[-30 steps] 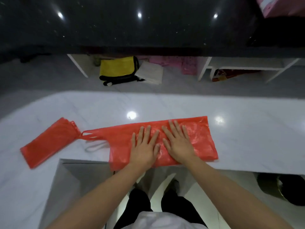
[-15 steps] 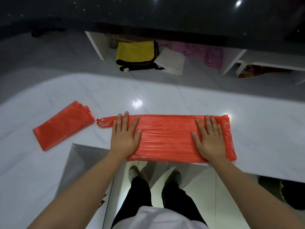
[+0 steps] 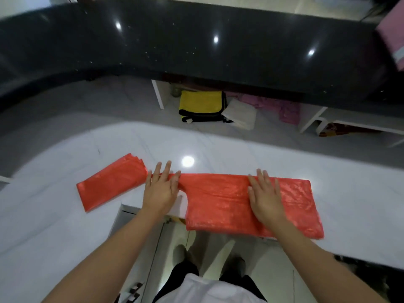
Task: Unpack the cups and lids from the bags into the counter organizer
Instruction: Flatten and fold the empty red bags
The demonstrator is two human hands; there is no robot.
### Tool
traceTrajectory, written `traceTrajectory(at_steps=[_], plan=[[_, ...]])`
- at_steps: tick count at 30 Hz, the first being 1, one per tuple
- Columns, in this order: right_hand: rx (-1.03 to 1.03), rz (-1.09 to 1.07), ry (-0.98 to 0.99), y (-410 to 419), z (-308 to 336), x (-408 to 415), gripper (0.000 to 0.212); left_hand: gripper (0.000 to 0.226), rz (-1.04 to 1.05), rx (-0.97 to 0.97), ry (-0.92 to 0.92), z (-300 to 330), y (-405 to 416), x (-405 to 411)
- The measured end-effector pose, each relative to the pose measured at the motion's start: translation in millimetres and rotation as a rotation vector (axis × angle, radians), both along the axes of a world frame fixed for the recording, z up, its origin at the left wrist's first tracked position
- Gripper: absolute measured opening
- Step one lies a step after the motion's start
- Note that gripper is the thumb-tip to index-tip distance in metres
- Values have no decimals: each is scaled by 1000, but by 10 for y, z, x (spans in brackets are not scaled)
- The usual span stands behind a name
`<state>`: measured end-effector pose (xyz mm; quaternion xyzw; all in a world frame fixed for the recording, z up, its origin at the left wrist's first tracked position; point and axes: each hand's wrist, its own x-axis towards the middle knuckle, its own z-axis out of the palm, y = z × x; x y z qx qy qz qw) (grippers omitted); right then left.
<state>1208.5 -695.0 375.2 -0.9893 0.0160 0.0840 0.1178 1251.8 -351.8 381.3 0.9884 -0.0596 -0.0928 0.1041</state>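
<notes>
While both hands lie flat on the red bag (image 3: 229, 202) spread along the near edge of the white worktop (image 3: 328, 171), the step in hand looks like smoothing and folding an emptied bag. The left hand (image 3: 160, 190) presses the handle end with straight fingers, its grip released; the right hand (image 3: 265, 197) rests palm-down on the bag's body, also grasping nothing. A second red bag (image 3: 111, 182), already folded, lies just beside the left hand. To do it well, press the air out toward the handles, keep the edges lined up, then fold evenly (thin plastic probably slips on polished stone). No cups, lids or organizer are in view.
</notes>
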Motion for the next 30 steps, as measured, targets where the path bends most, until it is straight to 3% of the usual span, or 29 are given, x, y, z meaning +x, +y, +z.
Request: traceTrajectory(at_steps=[3,8,11,16,19,21,23,25,27,30], plan=[[70,156,25,678,33,96,57,65,76,-79,84,35,99,-17],[65,250,112,1508,-144,152,62,57,317,-437,82,65,175,-5],[0,227,143,1634,-314,110,61,53,455,-605,109,64,132,44],[9,195,105,1631,-418,100,60,53,883,-1022,109,32,78,40],[52,153,98,1627,-399,103,61,39,901,-1207,116,-12,-51,-11],[107,126,91,1634,-373,107,63,29,876,-1272,75,-71,-164,-70],[189,96,78,1628,-346,117,63,37,911,-1345,24,-64,-290,-98],[287,75,74,1599,-325,124,60,31,984,-1389,14,-41,-435,-76],[384,72,76,1554,-301,131,57,16,963,-1362,11,-47,-583,-42],[548,81,100,1466,-225,137,55,20,837,-1184,28,-57,-748,-23]])
